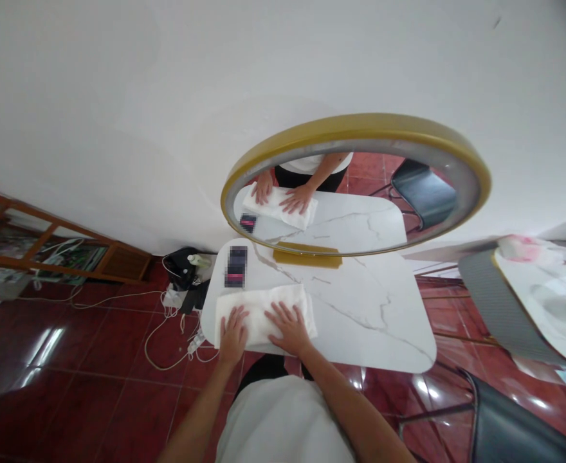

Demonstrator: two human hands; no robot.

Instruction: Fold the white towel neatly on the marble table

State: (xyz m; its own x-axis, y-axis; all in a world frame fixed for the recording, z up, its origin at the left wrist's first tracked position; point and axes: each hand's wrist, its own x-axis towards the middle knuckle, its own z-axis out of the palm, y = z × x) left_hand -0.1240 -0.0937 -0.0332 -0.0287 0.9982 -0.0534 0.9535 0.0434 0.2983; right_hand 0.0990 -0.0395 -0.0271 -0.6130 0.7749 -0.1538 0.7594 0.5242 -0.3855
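Note:
A folded white towel (258,299) lies on the left part of the white marbled table (360,321). My left hand (233,334) rests on the towel's left side with its fingers stretched out. On the right side of the same cloth, my right hand (289,328) lies flat, fingers spread. Neither hand grips anything. Just beyond the towel sits a dark phone-like rectangle (235,265), blurred out in the picture, with a pink band across it.
An oval gold-framed mirror (360,123) on a gold base (307,255) stands at the table's back, reflecting both hands. Cables (167,366) and a black bag-like item (181,267) lie on the floor at left. A dark chair (514,421) and another table (538,283) are at right.

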